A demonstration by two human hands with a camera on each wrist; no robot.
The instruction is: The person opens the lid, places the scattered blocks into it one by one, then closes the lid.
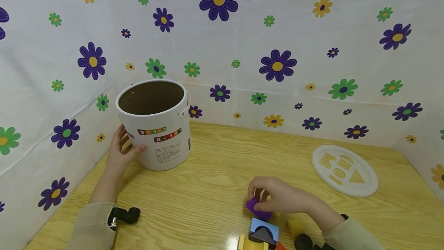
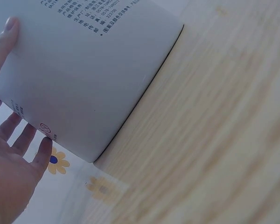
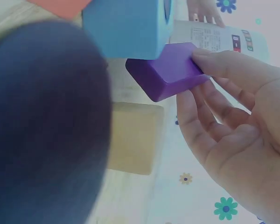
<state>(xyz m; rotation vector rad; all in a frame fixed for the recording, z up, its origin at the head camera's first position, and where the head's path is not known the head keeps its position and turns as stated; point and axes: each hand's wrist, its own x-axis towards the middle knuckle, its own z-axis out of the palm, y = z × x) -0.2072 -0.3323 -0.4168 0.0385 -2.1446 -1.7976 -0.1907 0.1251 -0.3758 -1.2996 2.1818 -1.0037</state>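
Note:
A white bucket [image 1: 163, 153] with printed sums and a wire handle stands on the table at the left, its mouth upward. My left hand [image 1: 121, 151] rests against its near left side, thumb on the front and fingers spread along the wall. The left wrist view shows the fingertips touching the bucket wall [image 2: 88, 88]. At the lower right, my right hand [image 1: 277, 194] pinches a purple block [image 1: 258, 208] between thumb and fingers. A blue block [image 3: 126, 28] lies right beside the purple block [image 3: 172, 70] in the right wrist view, with a yellow block [image 3: 135, 137] below.
Near the front edge lie a blue arch block [image 1: 258, 225], a dark triangular block [image 1: 262, 236], yellow blocks [image 1: 251, 244] and a dark round block [image 1: 303, 241]. A white lid with shaped cutouts [image 1: 317, 161] lies at the right. Flowered cloth [image 1: 208, 41] encloses the table.

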